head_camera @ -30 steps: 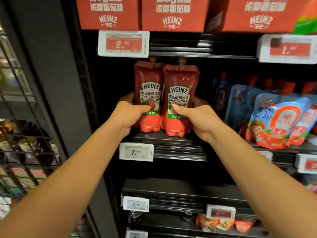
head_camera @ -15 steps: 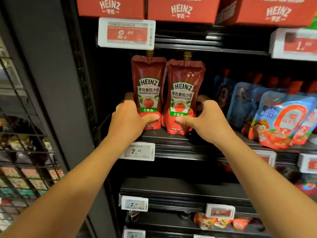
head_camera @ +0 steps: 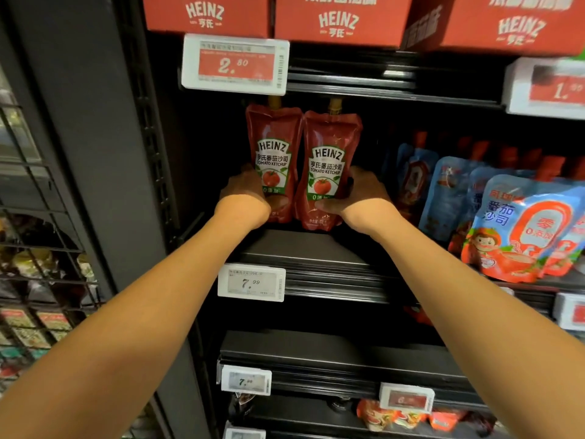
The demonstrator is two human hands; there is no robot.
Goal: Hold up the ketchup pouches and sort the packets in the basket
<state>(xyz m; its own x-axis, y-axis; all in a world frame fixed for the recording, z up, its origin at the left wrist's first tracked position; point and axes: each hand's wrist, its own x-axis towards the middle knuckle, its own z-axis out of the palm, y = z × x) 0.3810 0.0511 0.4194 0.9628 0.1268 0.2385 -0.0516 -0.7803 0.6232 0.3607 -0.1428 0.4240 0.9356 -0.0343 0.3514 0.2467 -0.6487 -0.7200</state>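
Left hand: the left hand (head_camera: 245, 198) wraps around the lower left edge of the left Heinz ketchup pouch (head_camera: 273, 160), thumb across its front, fingers behind.
Right hand: the right hand (head_camera: 357, 198) grips the lower right edge of the right Heinz ketchup pouch (head_camera: 329, 166) the same way, thumb on the front near the base.
Pouch position: both stand side by side, touching, at the back of the black shelf (head_camera: 304, 248), above the 7.99 price tag (head_camera: 251, 282).
Long axis: vertical (each leans slightly toward the other), gold spouts up, labels facing the camera.
Shelf above: red Heinz cartons (head_camera: 338, 20), with a 2.80 price tag (head_camera: 235, 64) under them.
Shelf to the right: blue tomato sauce pouches (head_camera: 519, 223), standing in overlapping rows.
Lower shelf: small orange packets (head_camera: 408, 418), contents too small to tell.
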